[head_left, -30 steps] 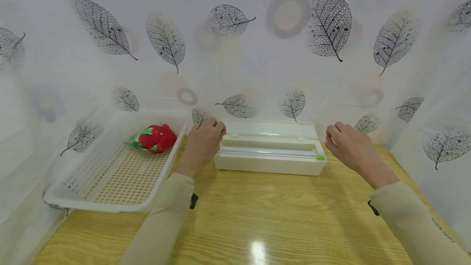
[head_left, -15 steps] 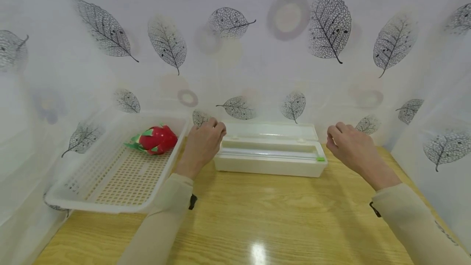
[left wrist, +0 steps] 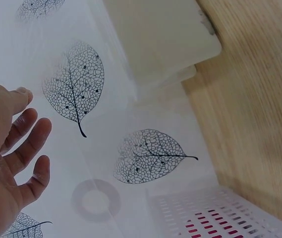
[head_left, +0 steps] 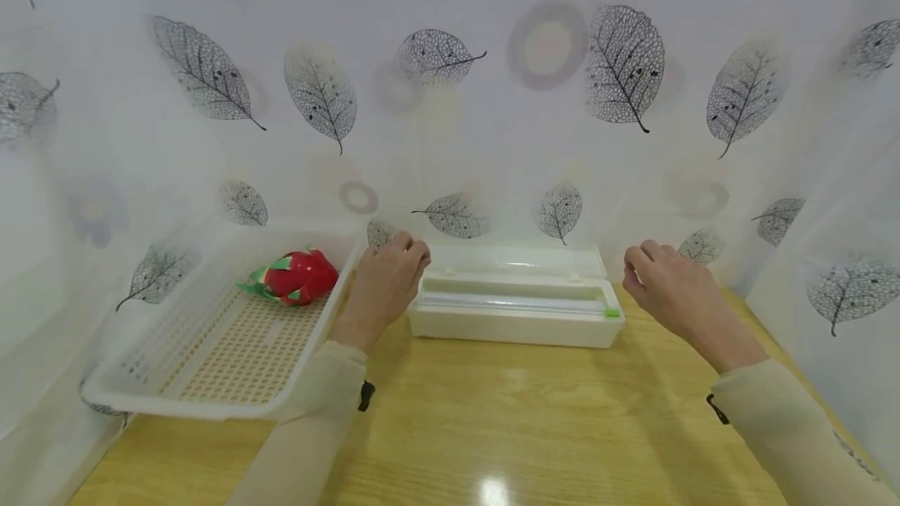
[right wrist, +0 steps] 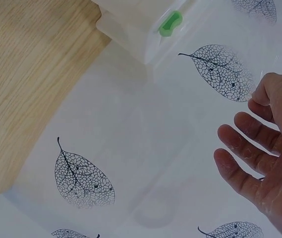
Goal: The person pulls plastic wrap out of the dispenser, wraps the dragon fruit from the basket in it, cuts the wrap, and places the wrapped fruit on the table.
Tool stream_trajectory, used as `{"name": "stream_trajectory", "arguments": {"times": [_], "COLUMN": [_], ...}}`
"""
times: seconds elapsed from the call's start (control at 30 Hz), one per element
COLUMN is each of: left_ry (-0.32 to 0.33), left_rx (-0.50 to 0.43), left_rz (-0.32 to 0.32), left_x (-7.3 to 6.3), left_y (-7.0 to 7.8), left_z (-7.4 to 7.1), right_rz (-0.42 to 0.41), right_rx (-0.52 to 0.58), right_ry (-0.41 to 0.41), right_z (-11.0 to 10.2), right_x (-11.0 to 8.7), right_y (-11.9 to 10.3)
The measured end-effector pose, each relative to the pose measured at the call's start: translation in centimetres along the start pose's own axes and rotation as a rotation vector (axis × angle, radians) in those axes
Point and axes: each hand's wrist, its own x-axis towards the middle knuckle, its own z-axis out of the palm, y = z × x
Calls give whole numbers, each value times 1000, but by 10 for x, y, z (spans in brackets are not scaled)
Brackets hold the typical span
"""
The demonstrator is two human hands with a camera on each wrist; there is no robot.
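A white cling film dispenser (head_left: 513,330) stands at the back of the table, its lid (head_left: 516,261) tipped back and a roll (head_left: 513,303) lying inside. A green slider (head_left: 612,312) sits at its right end. My left hand (head_left: 387,287) is raised by the left end, thumb and forefinger together. My right hand (head_left: 675,295) is raised past the right end, thumb and forefinger pinched. Faint glossy streaks beside the fingertips in the right wrist view suggest clear cling film between the hands; its edge is hard to make out. The other fingers curl loosely in both wrist views.
A white perforated basket (head_left: 197,411) stands on the left, close to my left forearm. Inside it lies a red dragon fruit (head_left: 302,278) with green scales. The wooden table (head_left: 534,412) meets a leaf-patterned curtain (head_left: 492,147) behind and at the sides.
The head view has tilted up slightly, so the table things appear lower. Both hands keep nearly the same place and pose; the dispenser, basket and dragon fruit have not moved.
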Motion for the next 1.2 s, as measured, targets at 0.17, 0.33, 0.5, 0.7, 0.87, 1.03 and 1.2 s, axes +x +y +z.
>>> {"name": "stream_trajectory", "arguments": {"times": [0.17, 0.33, 0.5, 0.7, 0.87, 1.03, 1.2], "left_ry": [-6, 13, 22, 13, -2, -24, -52], "left_rx": [-1, -7, -15, -24, -15, -3, -5], "left_rz": [-4, 3, 8, 4, 0, -4, -8], "left_x": [-1, 0, 2, 2, 3, 5, 6], "left_y": [1, 1, 1, 1, 1, 1, 1], "left_z": [0, 0, -2, -5, -6, -8, -12], "right_rz": [-17, -26, -22, -14, 0, -11, -30], "right_rx": [-2, -10, -9, -10, -15, -19, -7], "right_ry": [27, 53, 57, 51, 46, 60, 68], "right_z": [1, 0, 0, -2, -3, -4, -6], "right_x": [-1, 0, 0, 0, 1, 2, 5], "right_y": [0, 1, 2, 2, 2, 3, 4]}}
